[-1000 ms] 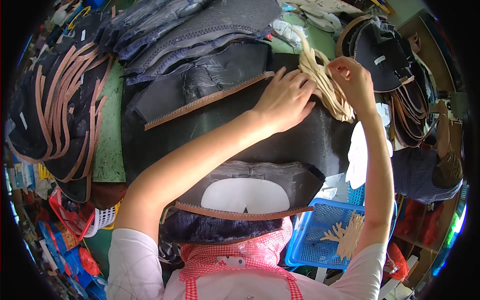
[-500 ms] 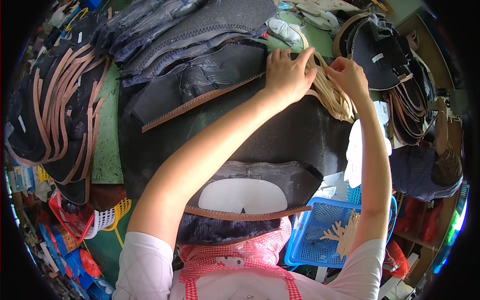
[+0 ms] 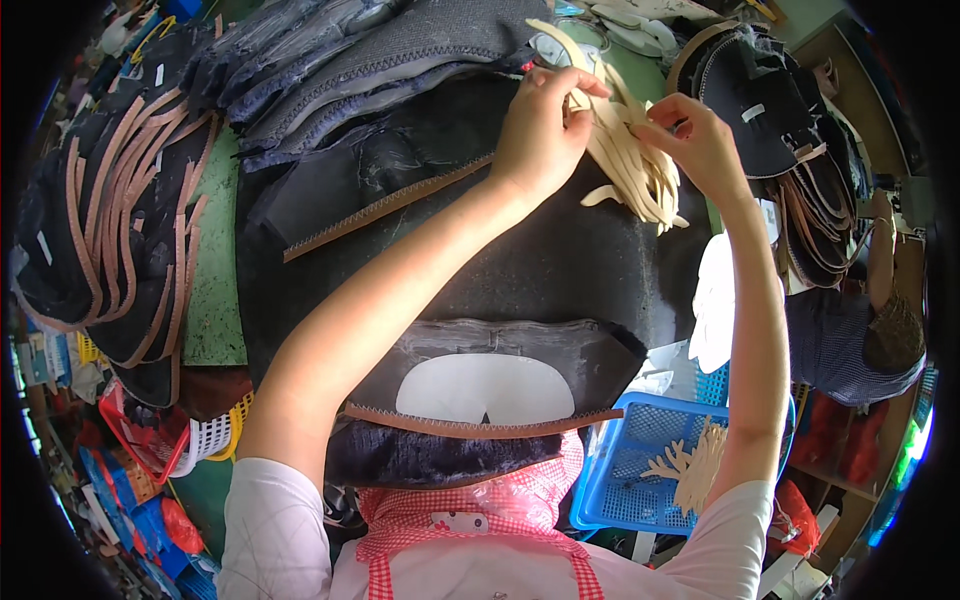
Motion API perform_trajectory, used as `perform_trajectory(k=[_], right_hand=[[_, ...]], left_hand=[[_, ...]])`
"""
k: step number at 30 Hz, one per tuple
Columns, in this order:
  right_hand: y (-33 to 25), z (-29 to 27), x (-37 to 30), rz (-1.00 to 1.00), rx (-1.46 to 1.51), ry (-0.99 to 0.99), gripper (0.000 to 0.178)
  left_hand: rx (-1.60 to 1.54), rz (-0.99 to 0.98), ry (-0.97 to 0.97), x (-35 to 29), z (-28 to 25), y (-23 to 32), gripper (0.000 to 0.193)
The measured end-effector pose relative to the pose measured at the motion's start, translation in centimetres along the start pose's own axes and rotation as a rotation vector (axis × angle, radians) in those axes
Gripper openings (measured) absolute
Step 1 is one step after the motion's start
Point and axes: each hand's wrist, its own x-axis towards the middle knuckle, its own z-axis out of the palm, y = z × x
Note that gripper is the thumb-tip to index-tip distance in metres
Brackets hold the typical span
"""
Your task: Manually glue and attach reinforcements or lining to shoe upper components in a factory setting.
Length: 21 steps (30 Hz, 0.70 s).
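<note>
Flat cream strips (image 3: pixel 630 170), bunched between your left hand (image 3: pixel 550 125) and right hand (image 3: pixel 697 145);
long axis far-left to near-right; both curled; grasp unclear.

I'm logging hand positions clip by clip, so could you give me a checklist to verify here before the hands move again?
1. Left hand at the cream strips: ok, at the bundle's upper left.
2. Right hand at the same bundle: ok, fingertips by its right side.
3. Number of strips between the left fingers: cannot tell, the hand hides it.
4. Strips neatly lined up: not ok, they overlap and their ends splay.
5. White patch uncovered: ok, no hand over it.
6. Blue basket fully visible: not ok, the right arm hides part.
</note>
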Motion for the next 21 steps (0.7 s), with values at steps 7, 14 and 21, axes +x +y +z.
perform_trajectory(k=[7,14,21], right_hand=[[0.6,1.0,0.4,0.091,-0.073,-0.198,0.031],[-1.0,1.5,-0.1,-0.045,-0.157,-0.177,0.028],[-0.2,1.5,0.1,0.064,-0.081,-0.099,0.02]], left_hand=[[0.221,-0.18,-0.281,-1.9,-1.0,-0.5,0.021],[0.395,-0.14,-0.33,-2.8,-1.4,0.1,0.026],[0.53,-0.095,-0.315,-3.0,-0.9,0.3,0.023]])
